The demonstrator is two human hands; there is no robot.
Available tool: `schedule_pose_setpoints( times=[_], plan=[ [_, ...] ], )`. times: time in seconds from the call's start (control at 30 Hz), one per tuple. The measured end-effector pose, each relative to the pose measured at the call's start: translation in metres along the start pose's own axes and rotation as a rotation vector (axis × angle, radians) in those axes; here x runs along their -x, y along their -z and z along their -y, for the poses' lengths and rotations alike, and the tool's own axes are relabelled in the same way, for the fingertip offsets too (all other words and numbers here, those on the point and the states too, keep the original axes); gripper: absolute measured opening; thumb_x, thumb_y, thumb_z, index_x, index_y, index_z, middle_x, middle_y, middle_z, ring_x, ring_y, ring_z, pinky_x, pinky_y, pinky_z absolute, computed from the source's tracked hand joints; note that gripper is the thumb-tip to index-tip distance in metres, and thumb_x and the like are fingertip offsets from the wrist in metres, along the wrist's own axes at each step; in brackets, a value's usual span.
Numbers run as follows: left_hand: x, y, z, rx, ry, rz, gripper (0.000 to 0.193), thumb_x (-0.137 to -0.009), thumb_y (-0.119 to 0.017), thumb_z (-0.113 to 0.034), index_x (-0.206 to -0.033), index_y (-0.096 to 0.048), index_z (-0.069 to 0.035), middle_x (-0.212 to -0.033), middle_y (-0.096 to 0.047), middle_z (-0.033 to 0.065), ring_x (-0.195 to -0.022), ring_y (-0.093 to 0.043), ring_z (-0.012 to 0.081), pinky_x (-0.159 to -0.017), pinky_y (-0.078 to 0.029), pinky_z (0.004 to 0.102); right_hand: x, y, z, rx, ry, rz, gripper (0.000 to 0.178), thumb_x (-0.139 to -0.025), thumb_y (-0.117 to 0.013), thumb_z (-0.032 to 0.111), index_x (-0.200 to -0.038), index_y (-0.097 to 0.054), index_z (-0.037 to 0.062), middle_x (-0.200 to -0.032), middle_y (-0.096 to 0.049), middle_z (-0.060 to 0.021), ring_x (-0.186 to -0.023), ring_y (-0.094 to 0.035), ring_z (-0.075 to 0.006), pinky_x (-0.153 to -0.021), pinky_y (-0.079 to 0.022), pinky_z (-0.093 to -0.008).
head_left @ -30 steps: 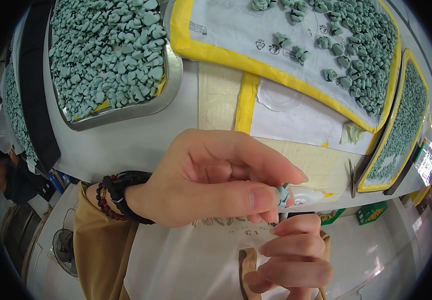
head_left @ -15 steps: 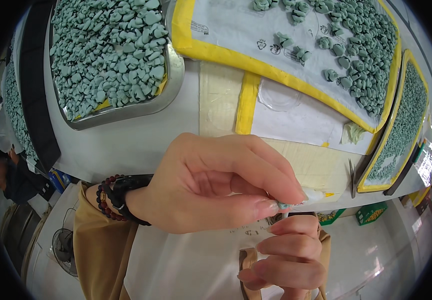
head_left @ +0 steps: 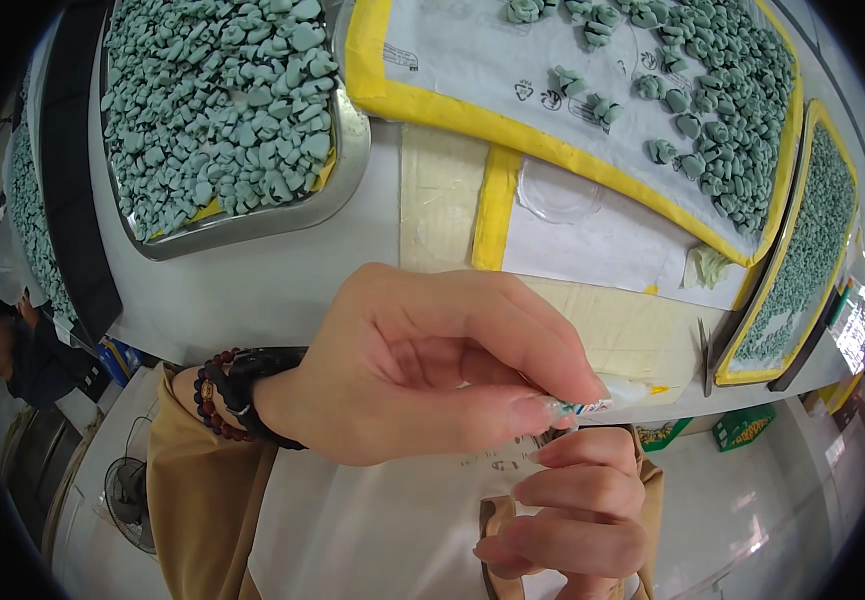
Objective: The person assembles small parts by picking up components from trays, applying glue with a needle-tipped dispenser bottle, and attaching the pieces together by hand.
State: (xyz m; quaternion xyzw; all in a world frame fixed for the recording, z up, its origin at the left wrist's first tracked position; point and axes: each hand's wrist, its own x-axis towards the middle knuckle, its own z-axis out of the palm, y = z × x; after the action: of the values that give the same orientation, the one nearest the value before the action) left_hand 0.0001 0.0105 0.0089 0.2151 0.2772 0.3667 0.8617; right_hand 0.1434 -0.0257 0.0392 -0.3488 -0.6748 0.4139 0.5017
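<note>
In the middle, my left hand (head_left: pixel 432 370) pinches a small green piece (head_left: pixel 560 408) between thumb and forefinger; only a sliver of it shows. Just below those fingertips, my right hand (head_left: pixel 580 505) is closed with its fingers curled. Whether anything is inside it is hidden. A pale squeeze bottle with a yellow tip (head_left: pixel 637 391) lies behind the left fingertips, partly covered by them. Dark beads and a black band circle my left wrist.
At the upper left is a metal tray (head_left: pixel 350 150) heaped with green pieces. A yellow-edged tray (head_left: pixel 432 108) holds rose-like green pieces; another yellow-edged tray (head_left: pixel 730 362) is at right. Scissors (head_left: pixel 704 355) lie by it. A person (head_left: pixel 37 350) is at far left.
My left fingertips have shifted slightly left, showing more of the bottle behind them. The right hand has barely moved.
</note>
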Motion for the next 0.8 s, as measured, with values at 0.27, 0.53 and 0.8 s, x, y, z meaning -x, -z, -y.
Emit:
schedule_pose_setpoints(
  times=[0.27, 0.53, 0.8],
  plan=[
    [-0.001, -0.003, -0.006, -0.03, 0.106, -0.061, 0.019, -0.067, -0.053, 0.014, -0.082, -0.059, 0.003, -0.091, -0.055, 0.0203, -0.074, -0.061, 0.0217, -0.064, -0.052, 0.0282, 0.026, -0.003, 0.001, 0.054, -0.044, -0.068, 0.034, -0.069, -0.056, 0.03, -0.098, -0.049, 0.0137, -0.074, -0.048, -0.0002, -0.06, -0.044, -0.017, -0.055, -0.037, -0.0324],
    [-0.027, 0.009, -0.03, -0.906, -0.466, 0.079, 0.021, -0.064, -0.056, 0.013, -0.082, -0.061, 0.002, -0.088, -0.057, 0.0172, -0.069, -0.059, 0.0189, -0.059, -0.049, 0.0251, 0.027, 0.005, 0.0, 0.119, 0.161, 0.002, 0.041, -0.071, -0.063, 0.028, -0.104, -0.045, 0.0112, -0.072, -0.05, -0.0025, -0.057, -0.045, -0.0178, -0.05, -0.036, -0.0299],
    [-0.008, -0.02, -0.072, -1.766, -0.538, 0.038, 0.024, -0.066, -0.057, 0.008, -0.089, -0.062, 0.002, -0.09, -0.057, 0.0088, -0.063, -0.051, 0.0113, -0.053, -0.042, 0.0228, 0.076, 0.054, -0.013, 0.367, -0.018, 0.027, 0.073, -0.065, -0.072, 0.04, -0.12, -0.038, 0.0066, -0.066, -0.047, -0.0037, -0.054, -0.042, -0.0169, -0.047, -0.034, -0.0297]
  ],
)
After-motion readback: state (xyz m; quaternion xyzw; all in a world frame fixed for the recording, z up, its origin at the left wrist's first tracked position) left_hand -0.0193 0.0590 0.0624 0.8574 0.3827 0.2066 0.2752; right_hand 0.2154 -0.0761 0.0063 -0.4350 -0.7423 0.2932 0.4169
